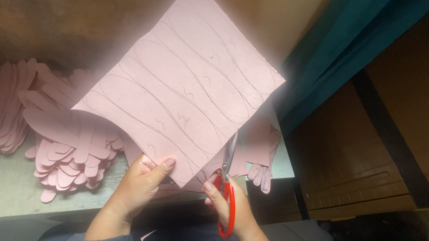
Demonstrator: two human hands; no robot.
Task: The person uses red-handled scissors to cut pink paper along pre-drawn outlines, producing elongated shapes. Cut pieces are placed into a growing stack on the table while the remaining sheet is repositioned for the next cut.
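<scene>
Above a worn counter (16, 195) heaped with cut pink insole shapes (69, 153), your left hand (142, 185) pinches the traced pink sheet (180, 80) aloft so your right hand (233, 205), gripping red-handled scissors (227, 192), can cut its lower edge.

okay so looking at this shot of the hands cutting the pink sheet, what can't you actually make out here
- Scissors blade tips, head view: hidden behind the pink sheet.
- Right hand palm: covered by the red handles.
- Loose pieces beneath the sheet: mostly hidden by it.
- Left hand fingers: behind the sheet, only the thumb shows.
</scene>
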